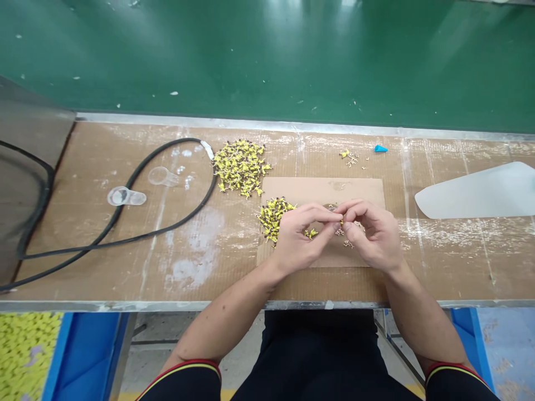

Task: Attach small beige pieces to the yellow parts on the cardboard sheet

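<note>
My left hand (304, 234) and my right hand (374, 234) meet over a cardboard sheet (317, 186), fingertips pinched together. Between them shows a bit of a tiny yellow figure piece (341, 223), mostly covered by the fingers. Just left of my left hand lies a small heap of yellow and dark figure pieces (272, 217). A few more yellow pieces (311, 234) rest under the left palm. Tiny pale pieces (348, 243) are scattered below the right fingers, partly hidden.
A larger heap of yellow figure pieces (240, 167) sits behind the sheet's left corner. Farther left are a looped black cable (167, 228) and clear plastic scoops (126, 196). A blue cone-shaped cap (380, 148) stands at the back; a white plastic sheet (480, 192) lies right.
</note>
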Motion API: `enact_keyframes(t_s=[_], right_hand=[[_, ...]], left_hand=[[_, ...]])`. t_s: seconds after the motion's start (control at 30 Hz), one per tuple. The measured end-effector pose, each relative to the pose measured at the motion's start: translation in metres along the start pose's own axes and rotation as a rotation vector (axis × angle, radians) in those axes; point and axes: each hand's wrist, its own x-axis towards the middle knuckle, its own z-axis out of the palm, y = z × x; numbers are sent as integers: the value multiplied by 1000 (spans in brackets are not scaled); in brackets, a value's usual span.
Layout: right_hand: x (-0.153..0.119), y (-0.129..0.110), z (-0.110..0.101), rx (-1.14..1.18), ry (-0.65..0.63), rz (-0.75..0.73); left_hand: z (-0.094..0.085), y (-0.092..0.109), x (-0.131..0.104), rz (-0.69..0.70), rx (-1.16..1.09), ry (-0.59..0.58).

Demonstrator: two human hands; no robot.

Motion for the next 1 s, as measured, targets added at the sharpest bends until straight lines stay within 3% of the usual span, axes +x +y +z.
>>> enact_keyframes(t_s=[0.13, 0.23, 0.33, 0.43, 0.57, 0.73, 0.8, 0.93, 1.0], right_hand=[[-5, 2, -10, -36, 44, -29], [-7, 7, -20, -78, 128, -48], [-5, 12, -25, -213, 164, -82], [-1, 12, -26, -413, 138, -146], [4, 9, -32, -551, 106, -225], [4, 17, -57, -681, 53, -145], [2, 22, -66, -731, -40, -68], [1, 29, -72, -749, -219, 58], [2, 32, -70, -731, -282, 84]], left_hand=[[-17, -13, 10, -70, 29, 53], [-51, -26, 24, -114, 154, 259], [-91, -38, 34, -189, 511, 483], [-119, -50, 38, -327, 740, 518], [-133, -67, 36, -354, 816, 516], [-134, -67, 35, -162, 728, 657], [-128, -59, 35, -76, 632, 522], [-105, -41, 34, -34, 617, -115], [-94, -35, 33, -67, 649, -366]])
